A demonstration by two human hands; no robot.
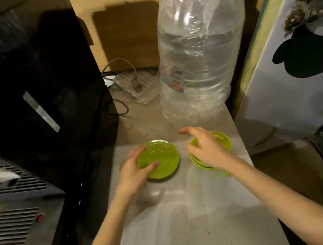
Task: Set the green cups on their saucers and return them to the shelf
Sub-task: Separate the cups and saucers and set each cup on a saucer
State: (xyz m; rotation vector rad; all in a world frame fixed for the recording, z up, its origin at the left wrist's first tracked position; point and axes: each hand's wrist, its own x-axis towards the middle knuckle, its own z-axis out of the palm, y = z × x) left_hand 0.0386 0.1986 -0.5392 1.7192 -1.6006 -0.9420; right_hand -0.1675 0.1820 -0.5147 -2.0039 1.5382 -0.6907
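A translucent green saucer lies flat on the pale counter, and my left hand grips its left rim, thumb on top. To its right stands a low stack of green saucers. My right hand rests over that stack with fingers curled around its top piece and hides most of it. No green cup shows in view.
A big clear water bottle stands just behind the saucers. A black appliance with a grey vented base walls off the left. Cables lie at the back. A white door stands on the right.
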